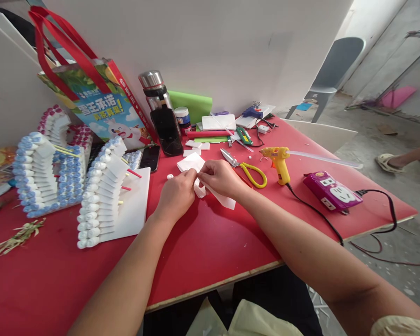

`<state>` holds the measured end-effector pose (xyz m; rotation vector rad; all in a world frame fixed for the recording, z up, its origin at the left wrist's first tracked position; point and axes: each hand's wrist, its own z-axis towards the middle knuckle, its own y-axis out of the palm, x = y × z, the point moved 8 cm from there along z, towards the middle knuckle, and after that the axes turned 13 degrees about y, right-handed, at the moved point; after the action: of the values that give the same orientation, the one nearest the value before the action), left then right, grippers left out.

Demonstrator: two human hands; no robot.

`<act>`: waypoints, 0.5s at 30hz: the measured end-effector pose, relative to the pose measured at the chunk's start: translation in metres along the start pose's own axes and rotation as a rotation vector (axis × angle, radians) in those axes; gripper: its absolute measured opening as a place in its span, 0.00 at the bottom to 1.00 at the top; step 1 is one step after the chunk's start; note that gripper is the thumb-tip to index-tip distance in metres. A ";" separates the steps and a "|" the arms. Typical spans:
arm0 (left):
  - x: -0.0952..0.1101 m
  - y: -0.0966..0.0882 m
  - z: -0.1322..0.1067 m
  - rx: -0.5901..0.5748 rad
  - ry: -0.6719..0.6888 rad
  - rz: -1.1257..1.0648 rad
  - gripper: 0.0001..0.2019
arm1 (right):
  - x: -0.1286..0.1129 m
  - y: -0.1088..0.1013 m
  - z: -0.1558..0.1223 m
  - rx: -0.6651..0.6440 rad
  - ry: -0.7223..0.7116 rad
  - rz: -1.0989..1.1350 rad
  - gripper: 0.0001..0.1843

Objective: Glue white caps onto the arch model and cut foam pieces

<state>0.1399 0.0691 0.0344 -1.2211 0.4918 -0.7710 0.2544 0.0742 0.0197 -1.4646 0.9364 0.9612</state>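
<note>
My left hand (177, 193) and my right hand (220, 177) meet over the red table (203, 252), both pinching a white foam strip (221, 198) that trails to the right under my right wrist. Fingers of both hands are closed on its curled end. A flat white foam piece (191, 162) lies just behind my hands, and a small white cap (170, 177) sits to the left of them.
Yellow-handled scissors (247, 169), a yellow glue gun (279, 161) and a purple power strip (331, 190) lie right of my hands. White foam models (108, 196) stand left, near a phone (150, 157). A bag (101, 100), flask (163, 114) and supplies line the back.
</note>
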 end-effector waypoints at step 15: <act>-0.008 0.007 -0.003 0.192 -0.135 -0.699 0.15 | 0.005 -0.007 0.004 0.065 -0.012 0.107 0.02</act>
<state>0.1339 0.0744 0.0268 -1.2574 -0.1420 -1.2805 0.2621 0.0788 0.0170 -1.3637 1.0364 1.0071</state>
